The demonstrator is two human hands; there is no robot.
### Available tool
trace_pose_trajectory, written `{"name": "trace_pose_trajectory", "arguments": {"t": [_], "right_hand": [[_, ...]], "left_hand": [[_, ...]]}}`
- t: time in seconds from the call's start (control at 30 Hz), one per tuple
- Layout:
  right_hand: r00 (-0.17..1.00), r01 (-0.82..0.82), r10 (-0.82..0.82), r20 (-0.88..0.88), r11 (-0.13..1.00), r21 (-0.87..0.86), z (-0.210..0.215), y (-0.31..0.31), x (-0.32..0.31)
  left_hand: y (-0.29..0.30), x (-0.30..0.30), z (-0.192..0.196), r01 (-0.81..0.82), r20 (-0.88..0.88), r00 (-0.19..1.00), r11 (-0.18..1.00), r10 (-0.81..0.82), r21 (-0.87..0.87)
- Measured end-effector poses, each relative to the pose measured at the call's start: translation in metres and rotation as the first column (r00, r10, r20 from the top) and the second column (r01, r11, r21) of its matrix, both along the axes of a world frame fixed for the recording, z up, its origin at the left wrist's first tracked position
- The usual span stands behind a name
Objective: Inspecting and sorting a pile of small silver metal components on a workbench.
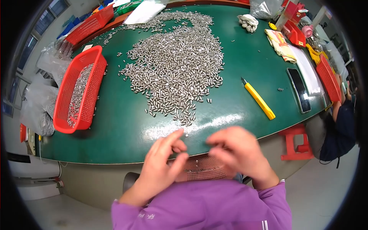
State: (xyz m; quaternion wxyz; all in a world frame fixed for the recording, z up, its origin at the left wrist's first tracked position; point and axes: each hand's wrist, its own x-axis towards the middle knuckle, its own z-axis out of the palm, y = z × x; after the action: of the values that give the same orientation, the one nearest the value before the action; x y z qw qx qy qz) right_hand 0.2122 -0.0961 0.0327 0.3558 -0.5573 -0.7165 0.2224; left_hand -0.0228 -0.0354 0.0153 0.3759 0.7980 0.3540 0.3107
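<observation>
Worktop (122,126), green, bears a pile of metal pieces (176,61) just beyond left hand (161,157), thumb and fingers parted, and right hand (239,151), bent, blurred, hold cannot be told; pieces silvery, shiny, short. Red basket (99,71), perforated, contains similar pieces; pinkish basket (203,176), nearer the body, contains some.

On the table (239,57), a heap of parts (176,61) is spread centrally, flanked by a basket of parts (93,87) on the left and by a knife (259,100), then a phone (298,90), on the right. Before the heap, the left hand (161,157) and right hand (239,153) are held at the near edge, a second basket (206,175) set lower between them.
</observation>
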Motion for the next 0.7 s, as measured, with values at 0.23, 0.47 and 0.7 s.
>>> {"name": "trace_pose_trajectory", "arguments": {"t": [0.23,0.47,0.7], "right_hand": [[0.669,0.572,-0.666,0.33,0.745,0.342,-0.012,0.02,0.042],[0.676,0.63,-0.686,0.271,0.728,0.27,-0.025,0.018,0.061],[0.958,0.22,-0.214,-0.192,0.976,0.009,-0.007,-0.024,0.018]], "left_hand": [[0.014,0.023,-0.008,-0.139,-0.046,0.988,0.973,0.149,0.182],[0.014,0.023,0.005,-0.096,-0.137,0.98,0.943,0.146,0.319],[0.014,0.019,0.005,-0.053,-0.203,0.973,0.961,0.111,0.27]]}}
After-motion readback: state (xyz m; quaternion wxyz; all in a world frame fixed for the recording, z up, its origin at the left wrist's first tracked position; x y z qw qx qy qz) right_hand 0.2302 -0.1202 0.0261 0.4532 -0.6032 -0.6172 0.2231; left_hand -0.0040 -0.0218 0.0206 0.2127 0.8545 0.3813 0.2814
